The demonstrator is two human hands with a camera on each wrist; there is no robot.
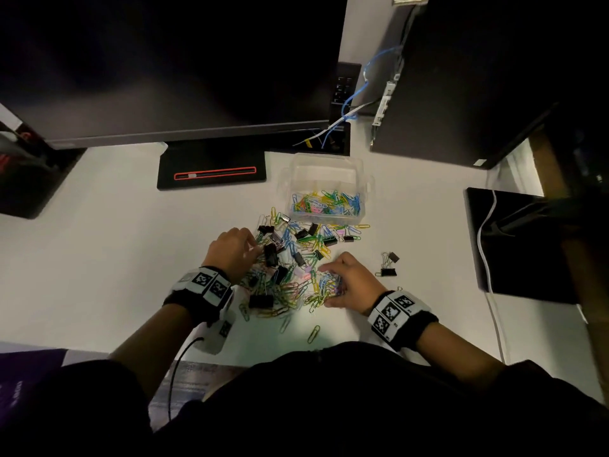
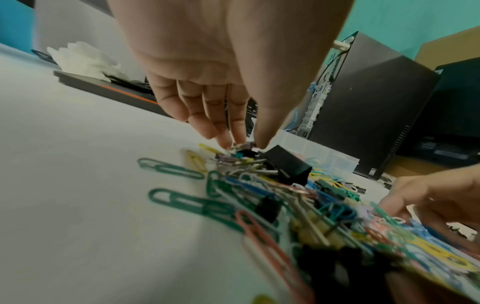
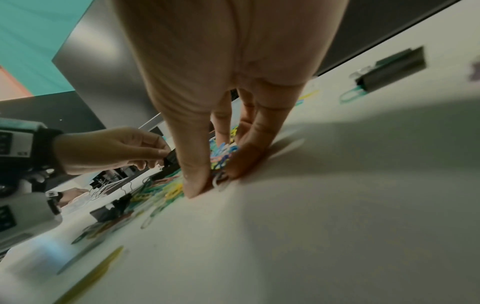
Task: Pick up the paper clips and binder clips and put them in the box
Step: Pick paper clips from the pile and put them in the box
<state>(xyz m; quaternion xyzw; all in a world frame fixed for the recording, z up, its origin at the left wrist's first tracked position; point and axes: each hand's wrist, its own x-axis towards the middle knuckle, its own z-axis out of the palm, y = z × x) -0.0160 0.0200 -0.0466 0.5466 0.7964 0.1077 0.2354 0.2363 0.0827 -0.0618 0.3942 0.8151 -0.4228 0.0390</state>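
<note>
- A single yellow paper clip lies alone on the white surface, nearest the person and just short of the main pile.
- The right hand rests at the near right edge of the pile. Its fingers and thumb are curled down onto the surface, closing around a bunch of coloured paper clips gathered under the palm.
- The left hand sits at the left side of the pile. Its fingers point down with the thumb tip drawn close to them, pinching at the wire end of a black binder clip; the right wrist view shows the fingertips touching this clip, but a firm grip cannot be confirmed.
- Both wrists carry black bands with square printed markers.
- The pile of paper clips and binder clips spreads between and beyond the two hands, with green, blue, yellow and pink paper clips mixed with black binder clips.
- Two black binder clips lie apart from the pile, to the right of the right hand.
- The clear plastic box stands open just beyond the far edge of the pile. It holds a layer of coloured paper clips.
- A black monitor base with a red outline lies left of the box, with a dark monitor above it.
- A black computer tower stands at the far right, with a blue cable beside it.
</note>
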